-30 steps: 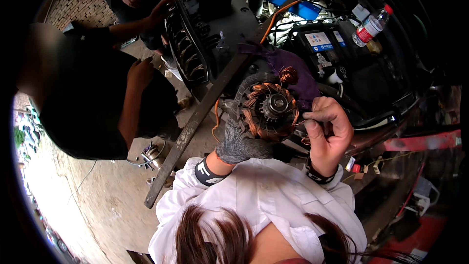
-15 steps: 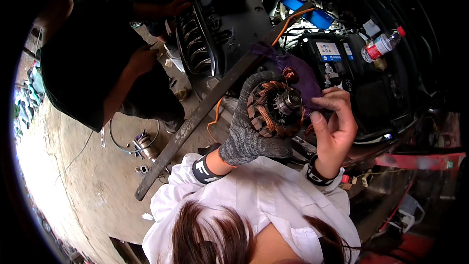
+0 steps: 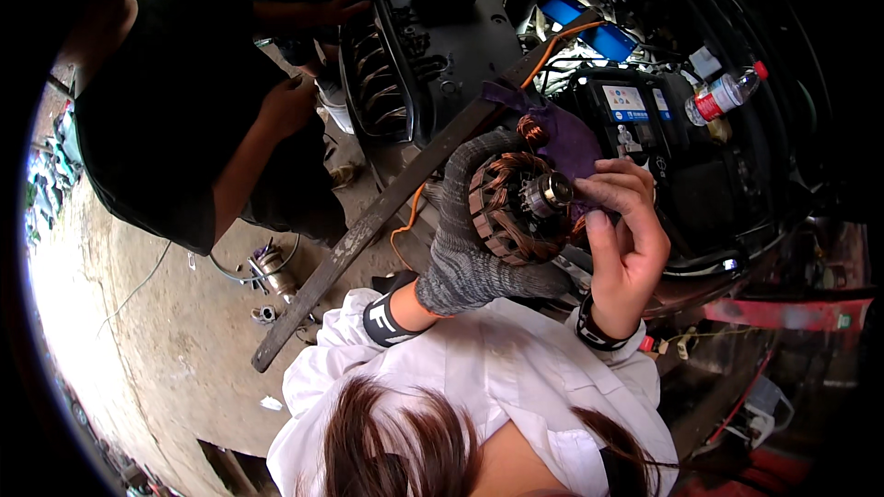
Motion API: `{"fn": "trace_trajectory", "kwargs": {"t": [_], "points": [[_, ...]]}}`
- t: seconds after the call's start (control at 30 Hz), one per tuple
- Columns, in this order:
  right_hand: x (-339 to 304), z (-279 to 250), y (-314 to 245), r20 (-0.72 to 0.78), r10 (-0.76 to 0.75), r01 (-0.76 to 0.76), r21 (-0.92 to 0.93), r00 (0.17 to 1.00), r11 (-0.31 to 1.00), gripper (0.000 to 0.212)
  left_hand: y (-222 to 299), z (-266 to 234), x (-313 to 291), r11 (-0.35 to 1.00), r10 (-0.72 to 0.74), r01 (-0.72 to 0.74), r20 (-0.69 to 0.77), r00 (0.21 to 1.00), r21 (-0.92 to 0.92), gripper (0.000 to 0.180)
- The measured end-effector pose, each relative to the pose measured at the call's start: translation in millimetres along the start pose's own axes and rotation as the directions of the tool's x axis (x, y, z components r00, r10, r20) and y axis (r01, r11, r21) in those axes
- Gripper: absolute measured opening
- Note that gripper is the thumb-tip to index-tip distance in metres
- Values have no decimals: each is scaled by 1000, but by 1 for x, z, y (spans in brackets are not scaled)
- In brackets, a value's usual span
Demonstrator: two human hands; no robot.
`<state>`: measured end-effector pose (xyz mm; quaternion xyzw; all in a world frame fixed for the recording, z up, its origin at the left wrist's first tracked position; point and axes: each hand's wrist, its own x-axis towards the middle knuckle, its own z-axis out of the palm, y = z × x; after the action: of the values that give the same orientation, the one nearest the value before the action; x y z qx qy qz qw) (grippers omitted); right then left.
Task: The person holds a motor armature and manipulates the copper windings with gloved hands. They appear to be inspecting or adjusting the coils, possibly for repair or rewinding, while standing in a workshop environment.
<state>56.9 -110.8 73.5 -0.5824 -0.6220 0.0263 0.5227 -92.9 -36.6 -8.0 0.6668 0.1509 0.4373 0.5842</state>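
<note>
A grey knitted glove covers my left hand [image 3: 458, 253], which is wrapped round a copper-wound motor armature [image 3: 497, 212] from the left and below. Its dark slotted rim faces up, and a shiny metal shaft end [image 3: 555, 189] stands out of the middle. Just above the rim sits a small coil of copper wire [image 3: 530, 130]. My bare right hand [image 3: 631, 230] is close to the shaft end, fingers half bent, thumb and forefinger apart, with nothing visible between them. Whether a fingertip touches the shaft is unclear. Behind the armature lies a purple cloth [image 3: 569, 143].
A long flat bar [image 3: 368, 230] slants across from lower left to the engine bay, an orange cord [image 3: 405, 232] beside it. At the right are a black battery [image 3: 631, 101] and a plastic bottle [image 3: 723, 97]. Another person [image 3: 175, 120] stands left; metal parts [image 3: 273, 271] lie on the floor.
The armature has tipped slightly in my left hand, and the copper coil has shifted left. My right fingers have come a little closer to the shaft end. The other person's forearm has moved right.
</note>
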Motion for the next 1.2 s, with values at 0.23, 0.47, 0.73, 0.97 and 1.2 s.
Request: {"fn": "trace_trajectory", "kwargs": {"t": [0.23,0.47,0.73,0.97,1.2], "points": [[3,4,-4,-22,-27,27,38,999,999,35,15,4,13,980,157,-171,-125,980,-106,122],[2,4,-3,-3,-26,26,69,1000,997,40,18,5,9,989,129,-137,-126,984,-60,120],[2,3,-2,45,-36,32,95,998,995,43,14,3,6,978,192,-183,-95,977,96,114],[0,5,-7,26,-32,30,88,999,996,41,12,3,3,981,194,-189,-121,973,49,110],[-3,6,-6,-20,-123,124,43,992,991,41,22,0,8,943,308,-292,-88,947,158,109]]}}
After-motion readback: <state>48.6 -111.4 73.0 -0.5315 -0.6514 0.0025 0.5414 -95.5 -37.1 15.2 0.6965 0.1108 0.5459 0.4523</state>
